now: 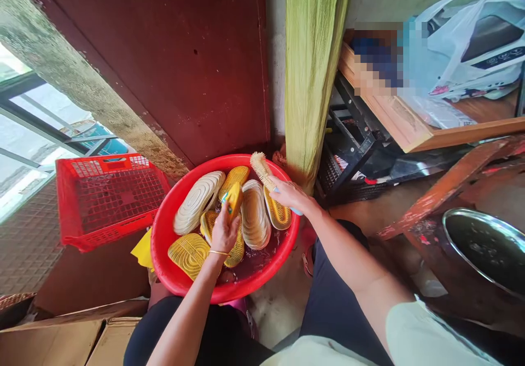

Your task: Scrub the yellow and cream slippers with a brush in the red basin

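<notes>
The left hand (223,234) was closed around a small yellow piece (234,201) (shoe part, hard to tell), and the right hand (290,195) gripped a cream-bristled scrubbing brush (259,169), its long axis running diagonally up-left over a yellow shoe sole (278,211), nearest that hand. A round red plastic basin (159,251) held pale canvas shoes (198,202) and more yellow soles (188,255) in murky water (254,265).

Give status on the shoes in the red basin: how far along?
Done: nothing clearly; no shoe sits outside the round red plastic basin. In hand: the right hand holds a cream-bristled brush over a yellow-soled shoe; the left hand holds a small yellow piece. Remaining: cream ribbed soles lying in murky water.
</notes>
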The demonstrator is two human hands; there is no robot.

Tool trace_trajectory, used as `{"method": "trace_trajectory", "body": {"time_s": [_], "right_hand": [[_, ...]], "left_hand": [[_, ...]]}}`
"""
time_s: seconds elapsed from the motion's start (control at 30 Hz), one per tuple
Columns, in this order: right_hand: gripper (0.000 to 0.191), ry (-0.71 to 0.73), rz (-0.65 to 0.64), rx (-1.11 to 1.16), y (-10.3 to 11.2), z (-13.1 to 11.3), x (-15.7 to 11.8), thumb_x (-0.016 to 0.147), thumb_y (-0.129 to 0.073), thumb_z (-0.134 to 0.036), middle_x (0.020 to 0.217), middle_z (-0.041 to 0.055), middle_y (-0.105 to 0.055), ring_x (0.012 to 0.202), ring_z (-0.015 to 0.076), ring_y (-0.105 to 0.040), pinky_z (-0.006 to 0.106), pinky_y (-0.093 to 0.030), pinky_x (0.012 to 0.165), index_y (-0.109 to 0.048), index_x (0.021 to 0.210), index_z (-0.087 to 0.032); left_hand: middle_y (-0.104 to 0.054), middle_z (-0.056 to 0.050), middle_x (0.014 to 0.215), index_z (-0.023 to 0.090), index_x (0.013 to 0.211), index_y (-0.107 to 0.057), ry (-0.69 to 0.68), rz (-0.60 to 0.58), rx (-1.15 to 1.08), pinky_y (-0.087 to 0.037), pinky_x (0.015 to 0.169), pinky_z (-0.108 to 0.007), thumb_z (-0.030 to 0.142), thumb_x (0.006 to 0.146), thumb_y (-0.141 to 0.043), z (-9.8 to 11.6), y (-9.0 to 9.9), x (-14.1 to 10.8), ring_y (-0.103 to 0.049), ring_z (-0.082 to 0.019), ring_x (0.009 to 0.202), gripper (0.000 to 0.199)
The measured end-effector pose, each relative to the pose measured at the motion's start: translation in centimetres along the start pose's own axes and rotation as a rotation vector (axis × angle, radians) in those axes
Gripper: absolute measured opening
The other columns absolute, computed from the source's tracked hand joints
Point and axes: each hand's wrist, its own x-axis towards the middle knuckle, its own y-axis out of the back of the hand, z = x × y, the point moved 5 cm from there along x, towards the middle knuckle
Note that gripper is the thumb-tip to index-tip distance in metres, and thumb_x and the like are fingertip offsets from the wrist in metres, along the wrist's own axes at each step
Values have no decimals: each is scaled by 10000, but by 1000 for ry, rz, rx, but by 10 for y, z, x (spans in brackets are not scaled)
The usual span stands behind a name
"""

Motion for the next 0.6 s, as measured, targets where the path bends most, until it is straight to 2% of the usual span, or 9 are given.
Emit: {"method": "trace_trajectory", "body": {"time_s": [0.07, 0.17, 0.2, 0.27, 0.3, 0.37, 0.47, 0.53, 0.6], "right_hand": [[735, 8, 2, 45, 4, 4, -2, 954, -533, -374, 1453, 74, -597, 1182, 251, -655, 316, -503, 965, -245, 1623, -273], [681, 51, 6, 92, 9, 8, -8, 976, -516, -370, 1480, 65, -576, 1244, 237, -619, 300, -465, 1020, -289, 1609, -262], [659, 57, 8, 97, 11, 10, -10, 983, -508, -366, 1483, 63, -572, 1253, 235, -613, 302, -456, 1031, -307, 1603, -265], [632, 64, 11, 111, 16, 15, -12, 995, -495, -360, 1473, 59, -583, 1233, 232, -624, 309, -458, 1025, -322, 1597, -280], [627, 66, 15, 120, 18, 17, -13, 998, -492, -356, 1456, 56, -598, 1210, 231, -637, 312, -465, 1014, -321, 1597, -289], [630, 69, 26, 134, 22, 22, -13, 998, -491, -346, 1429, 52, -621, 1179, 234, -653, 320, -475, 1003, -311, 1600, -297], [635, 56, 21, 100, 25, 25, -13, 997, -482, -352, 1421, 60, -627, 1181, 255, -656, 341, -475, 1009, -303, 1604, -297], [626, 64, 2, 60, 25, 25, -14, 999, -465, -345, 1414, 63, -632, 1183, 266, -657, 353, -479, 1002, -304, 1603, -303], [616, 81, -12, 37, 25, 23, -16, 996, -452, -322, 1403, 54, -641, 1189, 268, -655, 355, -483, 992, -317, 1597, -311]], "left_hand": [[-566, -187, 1432, 151, 1511, -431, -88, -163, 48, -453, 1071, -471, 508, 899, -550, 22, -16, 8, -537, -317, 1326, 718], [-686, -156, 1234, 214, 1368, -613, -26, -397, 317, -422, 1061, -497, 470, 905, -545, 53, -34, 20, -607, -335, 1206, 533], [-713, -153, 1144, 227, 1284, -676, 17, -414, 446, -388, 1072, -525, 453, 911, -538, 63, -37, 25, -615, -351, 1175, 457], [-707, -181, 1121, 199, 1198, -716, 39, -352, 603, -331, 1092, -551, 427, 925, -520, 87, -44, 31, -586, -381, 1194, 407], [-697, -189, 1147, 187, 1255, -685, 27, -346, 619, -327, 1093, -541, 422, 928, -518, 97, -52, 32, -579, -380, 1201, 435], [-646, -210, 1278, 164, 1441, -530, -5, -414, 606, -343, 1089, -515, 442, 891, -577, 111, -78, 27, -547, -383, 1253, 618], [-344, -290, 1580, 99, 1581, -261, -8, -547, 649, -260, 1153, -564, 459, 768, -714, 107, -124, 11, -320, -447, 1460, 998], [-204, -343, 1618, 30, 1578, -204, 19, -577, 701, -187, 1181, -595, 455, 720, -755, 95, -146, 4, -178, -480, 1513, 1105], [-154, -376, 1615, -21, 1564, -193, 19, -595, 723, -156, 1197, -583, 468, 698, -767, 83, -160, 3, -116, -482, 1527, 1149]]}}
